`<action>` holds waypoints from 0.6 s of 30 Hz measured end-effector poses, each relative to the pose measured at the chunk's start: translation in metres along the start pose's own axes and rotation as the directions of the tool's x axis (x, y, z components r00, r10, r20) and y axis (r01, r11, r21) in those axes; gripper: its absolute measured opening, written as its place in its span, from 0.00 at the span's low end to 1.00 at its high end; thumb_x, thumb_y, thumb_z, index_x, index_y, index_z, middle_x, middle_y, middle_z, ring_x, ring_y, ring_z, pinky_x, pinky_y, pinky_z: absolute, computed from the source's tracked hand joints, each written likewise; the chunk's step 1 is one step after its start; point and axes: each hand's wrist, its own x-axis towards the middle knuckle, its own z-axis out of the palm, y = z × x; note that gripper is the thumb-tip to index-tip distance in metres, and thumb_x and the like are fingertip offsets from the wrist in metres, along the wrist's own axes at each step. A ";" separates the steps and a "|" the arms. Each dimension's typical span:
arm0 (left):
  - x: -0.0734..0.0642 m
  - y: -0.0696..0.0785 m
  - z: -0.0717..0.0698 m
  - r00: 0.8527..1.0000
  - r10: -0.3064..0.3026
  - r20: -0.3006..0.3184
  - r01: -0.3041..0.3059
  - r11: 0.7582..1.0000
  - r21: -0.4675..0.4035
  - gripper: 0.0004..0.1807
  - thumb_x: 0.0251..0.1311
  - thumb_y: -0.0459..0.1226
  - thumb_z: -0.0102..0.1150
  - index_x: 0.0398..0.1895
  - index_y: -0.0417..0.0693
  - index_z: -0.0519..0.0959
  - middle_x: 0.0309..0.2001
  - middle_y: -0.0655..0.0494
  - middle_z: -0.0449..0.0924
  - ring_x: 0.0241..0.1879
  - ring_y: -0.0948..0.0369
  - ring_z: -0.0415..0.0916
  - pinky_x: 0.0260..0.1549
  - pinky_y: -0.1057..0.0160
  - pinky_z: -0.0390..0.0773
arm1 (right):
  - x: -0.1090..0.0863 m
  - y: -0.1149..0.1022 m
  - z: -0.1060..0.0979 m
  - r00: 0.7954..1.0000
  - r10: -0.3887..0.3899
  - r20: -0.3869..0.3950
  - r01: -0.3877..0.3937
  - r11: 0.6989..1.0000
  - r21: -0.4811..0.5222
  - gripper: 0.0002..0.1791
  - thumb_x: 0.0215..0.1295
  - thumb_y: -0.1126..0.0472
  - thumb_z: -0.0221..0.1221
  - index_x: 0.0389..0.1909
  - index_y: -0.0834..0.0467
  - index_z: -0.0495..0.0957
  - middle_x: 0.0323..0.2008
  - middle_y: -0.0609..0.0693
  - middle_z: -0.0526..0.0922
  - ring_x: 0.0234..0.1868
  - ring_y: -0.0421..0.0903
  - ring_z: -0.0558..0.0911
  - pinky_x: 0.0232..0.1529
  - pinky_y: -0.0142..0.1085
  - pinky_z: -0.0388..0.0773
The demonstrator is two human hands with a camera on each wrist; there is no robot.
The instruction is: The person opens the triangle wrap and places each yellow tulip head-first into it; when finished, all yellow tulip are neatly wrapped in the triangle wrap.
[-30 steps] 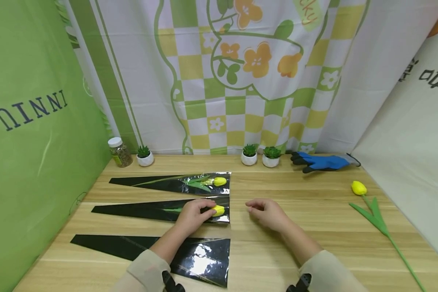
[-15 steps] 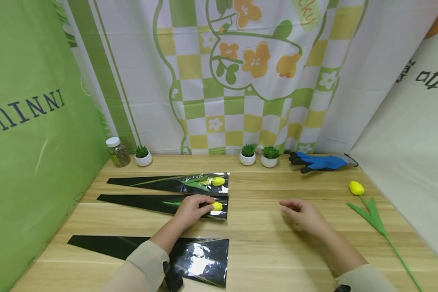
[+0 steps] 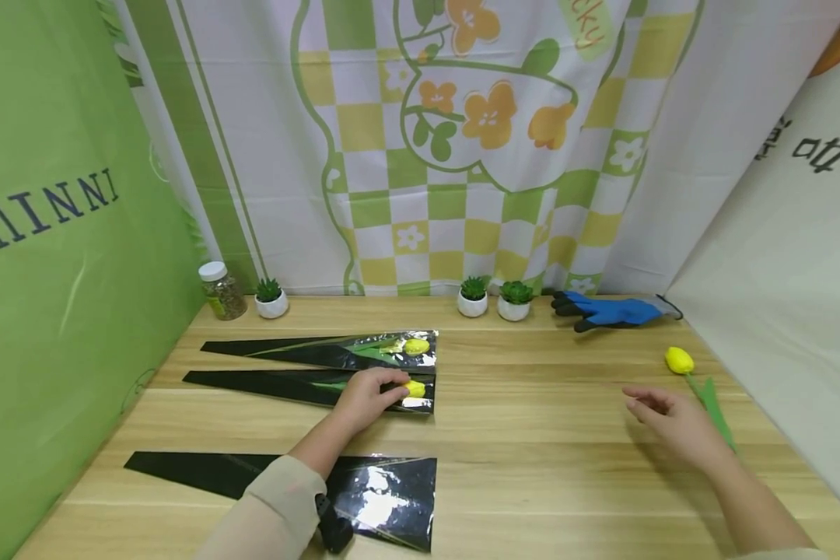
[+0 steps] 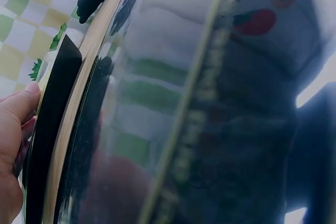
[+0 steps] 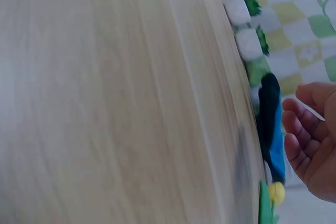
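In the head view my left hand [image 3: 369, 398] pinches the middle black flower sleeve [image 3: 266, 383], near its wide right end. A yellow tulip [image 3: 414, 388] lies inside that sleeve, its bloom just past my fingertips. The left wrist view shows the thumb against the black sleeve [image 4: 52, 124], with the other fingers partly hidden. My right hand [image 3: 679, 428] hovers over the right of the table, fingers loosely bent and holding nothing. Close beside it lies a loose yellow tulip [image 3: 680, 360], its lower stem hidden behind the hand and forearm.
Behind lies another sleeve [image 3: 308, 351] with a yellow tulip in it. A flat black sleeve [image 3: 392, 498] lies in front, partly under my left forearm. Along the back stand a jar [image 3: 224, 294], several small potted succulents [image 3: 271, 300] and a blue glove [image 3: 616, 311].
My right hand has moved right, from near the sleeves to beside the loose tulip. The left hand has shifted the middle sleeve slightly back, closer to the rear one.
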 end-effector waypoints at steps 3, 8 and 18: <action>0.000 0.000 -0.001 1.000 0.016 -0.006 -0.016 1.000 0.006 0.13 0.60 0.38 0.66 0.47 0.47 0.85 0.52 0.51 0.85 0.56 0.51 0.79 0.59 0.50 0.77 | -0.006 0.011 -0.013 0.999 0.022 -0.032 -0.023 0.999 -0.034 0.25 0.75 0.52 0.51 0.60 0.68 0.73 0.43 0.60 0.84 0.32 0.23 0.72 0.28 0.29 0.76; -0.001 0.003 -0.002 1.000 0.017 -0.010 -0.017 1.000 0.001 0.15 0.61 0.40 0.66 0.50 0.48 0.84 0.56 0.50 0.82 0.60 0.51 0.77 0.62 0.49 0.75 | -0.013 0.031 -0.033 0.996 0.077 -0.048 -0.081 0.993 -0.081 0.28 0.75 0.49 0.50 0.61 0.69 0.71 0.43 0.62 0.83 0.30 0.21 0.69 0.26 0.30 0.75; -0.026 0.013 -0.012 0.998 0.037 -0.047 -0.039 0.998 -0.046 0.13 0.61 0.39 0.65 0.47 0.45 0.85 0.57 0.50 0.82 0.60 0.50 0.76 0.61 0.46 0.75 | -0.027 0.065 -0.058 0.987 0.161 -0.009 -0.159 0.962 -0.223 0.34 0.76 0.44 0.46 0.62 0.73 0.67 0.50 0.73 0.78 0.47 0.67 0.78 0.37 0.51 0.76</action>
